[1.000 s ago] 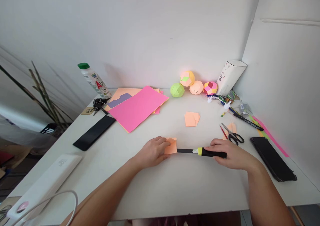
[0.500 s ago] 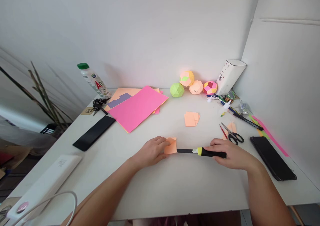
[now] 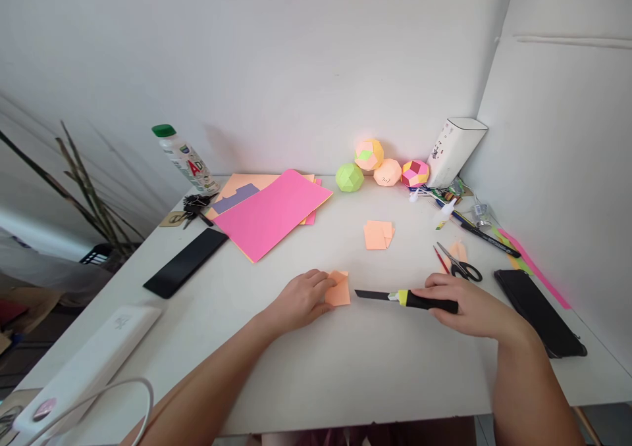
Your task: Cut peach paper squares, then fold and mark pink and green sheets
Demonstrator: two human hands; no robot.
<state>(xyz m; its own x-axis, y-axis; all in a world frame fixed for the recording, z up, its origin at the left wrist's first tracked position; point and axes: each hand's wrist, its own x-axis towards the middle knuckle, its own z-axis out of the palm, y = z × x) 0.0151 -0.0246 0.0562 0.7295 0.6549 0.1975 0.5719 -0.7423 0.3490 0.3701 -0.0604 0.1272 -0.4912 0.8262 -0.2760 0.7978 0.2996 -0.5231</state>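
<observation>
White desk [image 3: 306, 380], left hand [image 3: 302, 301] holding paper [image 3: 339, 291], right hand [image 3: 467, 303] gripping sideways cutter [image 3: 404, 298], blade [image 3: 374, 295] leftward

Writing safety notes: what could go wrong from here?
The dark blade of the black-and-yellow utility knife in the right hand points toward the left hand; a slip might cut it.
The small folded orange paper square is gripped at one side only, so it could twist.

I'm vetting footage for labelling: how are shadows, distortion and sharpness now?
Head view: a soft shadow falls on the wall beside the bottle; head view: bottle and white container lean outward, probably wide-angle distortion; head view: knife reads clearly.
</observation>
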